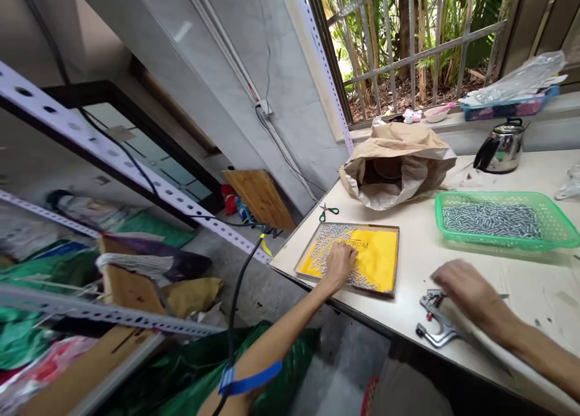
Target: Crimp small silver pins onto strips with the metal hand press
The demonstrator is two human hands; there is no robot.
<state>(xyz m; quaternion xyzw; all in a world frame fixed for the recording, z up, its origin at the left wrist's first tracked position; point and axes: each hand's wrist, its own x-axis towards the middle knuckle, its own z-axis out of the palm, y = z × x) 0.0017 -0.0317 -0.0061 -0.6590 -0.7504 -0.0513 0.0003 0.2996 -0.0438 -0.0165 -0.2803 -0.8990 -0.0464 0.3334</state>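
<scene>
My left hand (339, 261) is over a shallow tray (396, 262) with a yellow lining (378, 260). Its fingers are curled together among small grey metal pins (330, 242); whatever they grip is hidden. These pins lie scattered across the left and front of the lining. To the right, my right hand (466, 286) is smeared by motion, and its fingers cannot be made out. Just below it on the table lies a silver metal tool with a C-shaped jaw (441, 331), partly covered by the hand and forearm.
A green plastic basket (502, 245) full of similar pins stands at the right. Behind the tray are green-handled scissors (328, 211) and an open brown paper bag (403, 156). A steel kettle (507, 147) stands near the window. A black cable (238, 283) runs beside my left arm.
</scene>
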